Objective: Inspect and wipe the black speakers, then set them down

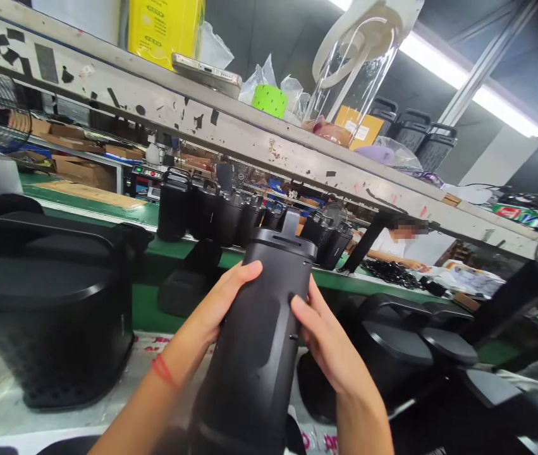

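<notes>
A tall black plastic housing [259,341] is held up in the middle of the head view, its slotted end tilted away. My left hand [231,294] grips its left side, thumb on the near face and the other fingers hidden behind. On the right side, my right hand [313,322] is wrapped round the same housing, thumb near a small notch at the edge. A red string circles my left wrist. The housing's near end is cut off by the bottom edge of the view.
Large black handled units stand at the left [60,303] and right [392,347]. Several similar ones line the green bench [155,253] behind. A shelf [250,133] crosses above, bearing a phone, green tape and a yellow container. Another person [392,243] sits at the back right.
</notes>
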Tool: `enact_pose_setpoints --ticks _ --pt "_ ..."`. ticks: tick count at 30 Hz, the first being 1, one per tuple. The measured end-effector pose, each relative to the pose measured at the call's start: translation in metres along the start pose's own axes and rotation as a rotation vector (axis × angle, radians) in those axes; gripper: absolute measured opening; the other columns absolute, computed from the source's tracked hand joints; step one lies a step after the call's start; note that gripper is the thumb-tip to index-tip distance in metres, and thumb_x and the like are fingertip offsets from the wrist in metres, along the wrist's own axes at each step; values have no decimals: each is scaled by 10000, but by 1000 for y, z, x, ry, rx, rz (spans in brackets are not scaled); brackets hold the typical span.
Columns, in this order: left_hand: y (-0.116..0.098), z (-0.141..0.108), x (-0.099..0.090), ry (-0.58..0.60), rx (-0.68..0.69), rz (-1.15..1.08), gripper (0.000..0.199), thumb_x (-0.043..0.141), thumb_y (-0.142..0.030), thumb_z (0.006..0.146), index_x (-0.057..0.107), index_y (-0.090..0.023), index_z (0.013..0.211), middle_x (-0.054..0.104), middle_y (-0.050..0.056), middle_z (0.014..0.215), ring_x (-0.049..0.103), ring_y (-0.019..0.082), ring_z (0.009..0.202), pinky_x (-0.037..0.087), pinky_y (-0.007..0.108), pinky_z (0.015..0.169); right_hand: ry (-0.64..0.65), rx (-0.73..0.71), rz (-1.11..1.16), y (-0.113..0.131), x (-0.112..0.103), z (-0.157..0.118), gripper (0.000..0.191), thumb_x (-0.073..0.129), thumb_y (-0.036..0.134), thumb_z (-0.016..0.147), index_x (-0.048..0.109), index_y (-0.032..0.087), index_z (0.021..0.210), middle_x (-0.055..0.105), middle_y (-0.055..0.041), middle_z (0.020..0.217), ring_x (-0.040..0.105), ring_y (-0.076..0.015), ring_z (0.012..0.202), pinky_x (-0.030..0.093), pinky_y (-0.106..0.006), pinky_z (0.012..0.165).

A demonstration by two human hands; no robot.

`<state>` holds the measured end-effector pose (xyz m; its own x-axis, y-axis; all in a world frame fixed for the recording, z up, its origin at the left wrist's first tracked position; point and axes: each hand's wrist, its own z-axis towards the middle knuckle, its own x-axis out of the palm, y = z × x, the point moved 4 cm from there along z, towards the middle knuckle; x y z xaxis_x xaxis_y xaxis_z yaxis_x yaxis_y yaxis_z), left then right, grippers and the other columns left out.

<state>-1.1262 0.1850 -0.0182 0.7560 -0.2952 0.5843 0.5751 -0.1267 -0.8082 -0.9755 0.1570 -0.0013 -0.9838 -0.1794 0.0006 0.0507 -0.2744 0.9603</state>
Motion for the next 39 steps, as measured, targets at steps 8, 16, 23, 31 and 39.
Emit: enact_pose_setpoints --ticks 8,16,23,31,39 --pt "3 -6 9 236 -113 -433 664 607 -698 760 732 -107 1036 791 123 921 752 301 839 605 366 763 205 44 3 16 10 -31 926 790 347 842 196 529 1529 338 68 1599 461 -156 1395 447 -346 1112" --pt "3 -11 14 197 -120 -466 609 695 -635 738 725 -120 1062 790 114 911 747 314 872 600 393 815 75 77 5 25 13 -43 914 803 379 806 253 521 1522 463 17 1530 565 -239 1302 578 -380 934" --pt "-8 -13 16 65 -77 -318 620 613 -633 802 699 -96 1100 779 118 836 728 248 720 579 303 635 127 17 15 19 6 -29 750 743 471 858 351 478 1497 410 31 1562 573 -211 1295 549 -353 997" --pt "-17 -7 5 -89 30 -339 571 598 -637 819 715 -118 1028 768 95 785 699 211 636 592 311 632 7 87 -219 13 0 -25 553 596 675 882 531 473 1393 448 61 1536 356 -251 1464 301 -527 1193" --pt "2 3 -10 -91 116 -387 551 549 -666 850 697 -203 1109 748 26 830 702 246 880 593 366 821 121 -88 -187 28 3 -43 757 699 734 748 537 418 1417 452 4 1539 384 -309 1444 395 -454 1151"
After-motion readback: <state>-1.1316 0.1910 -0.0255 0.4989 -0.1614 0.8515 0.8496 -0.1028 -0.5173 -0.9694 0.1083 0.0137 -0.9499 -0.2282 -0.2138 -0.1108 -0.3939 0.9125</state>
